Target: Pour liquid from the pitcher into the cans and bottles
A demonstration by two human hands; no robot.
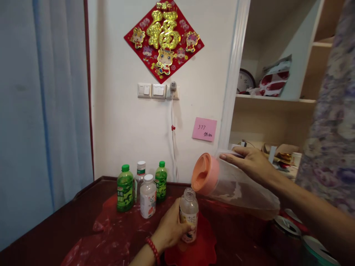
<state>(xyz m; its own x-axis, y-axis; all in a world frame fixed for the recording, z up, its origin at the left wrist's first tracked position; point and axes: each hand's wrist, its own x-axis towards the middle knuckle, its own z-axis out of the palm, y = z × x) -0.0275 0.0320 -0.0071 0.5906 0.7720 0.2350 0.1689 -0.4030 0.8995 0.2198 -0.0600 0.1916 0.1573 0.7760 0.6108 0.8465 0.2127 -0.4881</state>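
My left hand (174,226) is wrapped round a clear bottle (189,212) with a printed label and no cap. The bottle stands upright on a red mat (203,245). My right hand (246,162) grips the handle of a clear pitcher (244,192) with an orange lid (205,173). The pitcher is tipped to the left, its spout right at the bottle's mouth. Liquid shows inside the pitcher; whether any is flowing into the bottle I cannot tell.
Behind my left hand stand two green bottles (125,190), a white-capped bottle (148,197) and another capped bottle (141,171). Several cans (285,231) stand at the right under my forearm. Red plastic film (104,225) lies on the dark table. A white cord (173,147) hangs behind.
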